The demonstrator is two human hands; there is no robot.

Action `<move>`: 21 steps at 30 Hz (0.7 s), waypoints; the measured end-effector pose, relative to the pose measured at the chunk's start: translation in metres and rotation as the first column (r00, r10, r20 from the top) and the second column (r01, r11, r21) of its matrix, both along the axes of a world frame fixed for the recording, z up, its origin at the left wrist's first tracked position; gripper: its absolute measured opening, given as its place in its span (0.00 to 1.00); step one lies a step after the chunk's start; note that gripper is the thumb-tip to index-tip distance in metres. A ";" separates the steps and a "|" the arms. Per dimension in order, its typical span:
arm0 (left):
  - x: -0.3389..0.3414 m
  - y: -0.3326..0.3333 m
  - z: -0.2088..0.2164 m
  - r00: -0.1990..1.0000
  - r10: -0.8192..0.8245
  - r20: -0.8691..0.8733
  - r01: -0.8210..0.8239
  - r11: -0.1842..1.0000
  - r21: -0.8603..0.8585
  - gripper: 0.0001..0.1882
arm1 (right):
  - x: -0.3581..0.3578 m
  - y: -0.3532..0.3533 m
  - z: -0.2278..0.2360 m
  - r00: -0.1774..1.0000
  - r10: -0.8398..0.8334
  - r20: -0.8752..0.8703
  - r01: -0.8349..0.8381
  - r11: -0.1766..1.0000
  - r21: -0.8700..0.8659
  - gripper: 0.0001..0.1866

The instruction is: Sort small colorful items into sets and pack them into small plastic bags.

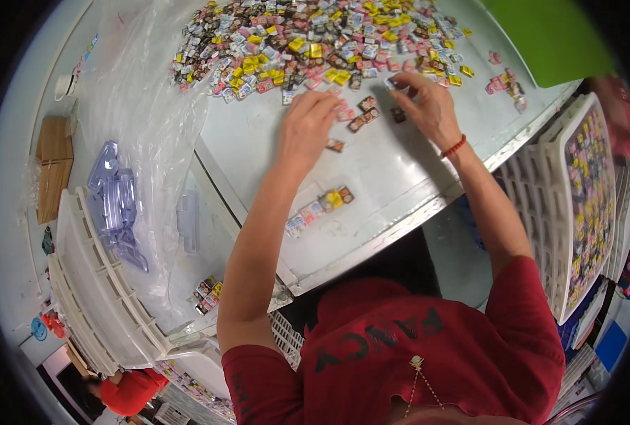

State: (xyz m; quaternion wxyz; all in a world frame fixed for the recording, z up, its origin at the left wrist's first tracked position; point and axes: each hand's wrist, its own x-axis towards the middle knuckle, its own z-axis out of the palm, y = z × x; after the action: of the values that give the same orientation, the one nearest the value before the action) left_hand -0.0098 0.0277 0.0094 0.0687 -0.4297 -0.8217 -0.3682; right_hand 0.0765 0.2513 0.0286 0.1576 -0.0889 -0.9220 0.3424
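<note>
A large heap of small wrapped pieces point(315, 49) in yellow, pink, brown and white-blue covers the far part of the metal table point(258, 142). My left hand point(306, 126) is at the near edge of the heap, beside some pink pieces point(344, 111). Its fingers are curled together, and what they hold, if anything, is hidden. My right hand point(430, 108) pinches a small white-blue piece point(391, 83) at its fingertips. Between my hands lie several brown pieces point(364, 114). Closer to me is a neat block of mixed pieces point(320, 210).
Crumpled clear plastic sheeting point(138, 92) and clear plastic trays point(117, 202) lie at left. White crates point(106, 283) stand lower left. Stacked crates with wrapped pieces point(585, 205) stand right. A green board point(545, 42) is far right. Another person in red point(131, 391) is lower left.
</note>
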 end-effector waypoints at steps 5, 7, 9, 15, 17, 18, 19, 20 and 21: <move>0.007 0.000 0.004 0.995 -0.091 -0.050 0.088 0.994 -0.060 0.11 | 0.009 -0.011 -0.003 0.997 0.050 -0.053 -0.048 0.998 0.037 0.13; 0.006 0.010 0.003 0.987 -0.080 -0.138 0.067 0.993 -0.093 0.10 | 0.009 -0.013 -0.005 0.995 0.069 -0.066 -0.066 0.997 0.047 0.13; 0.014 0.020 0.002 0.973 -0.072 -0.221 0.046 0.991 -0.123 0.10 | 0.012 -0.009 -0.011 0.994 0.042 -0.099 -0.035 0.997 0.065 0.13; 0.011 -0.012 0.009 0.976 0.168 -0.142 -0.166 0.986 0.025 0.09 | 0.018 -0.019 0.000 0.993 0.083 -0.081 -0.076 0.993 0.091 0.13; 0.002 -0.048 0.019 0.935 0.354 -0.024 -0.353 0.935 0.039 0.10 | 0.013 -0.032 0.005 0.987 0.122 -0.108 -0.109 0.987 0.119 0.13; 0.001 -0.062 0.019 0.934 0.356 -0.027 -0.355 0.934 0.039 0.10 | 0.008 -0.042 0.007 0.974 0.177 -0.140 -0.163 0.981 0.104 0.12; 0.001 -0.074 0.016 0.921 0.382 -0.081 -0.386 0.921 -0.052 0.11 | 0.002 -0.052 0.008 0.958 0.229 -0.174 -0.216 0.972 0.092 0.12; 0.002 -0.082 0.010 0.905 0.402 -0.137 -0.420 0.897 -0.140 0.11 | -0.004 -0.062 0.009 0.957 0.229 -0.178 -0.216 0.972 0.093 0.12; 0.007 -0.081 0.009 0.905 0.401 -0.138 -0.419 0.897 -0.139 0.11 | -0.009 -0.072 0.007 0.949 0.256 -0.186 -0.223 0.958 0.183 0.11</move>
State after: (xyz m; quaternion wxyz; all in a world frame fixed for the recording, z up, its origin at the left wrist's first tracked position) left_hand -0.0028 -0.0532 0.0180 0.1520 -0.2697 -0.9167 -0.2527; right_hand 0.0670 0.1793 0.0351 0.2167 0.0730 -0.9288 0.2915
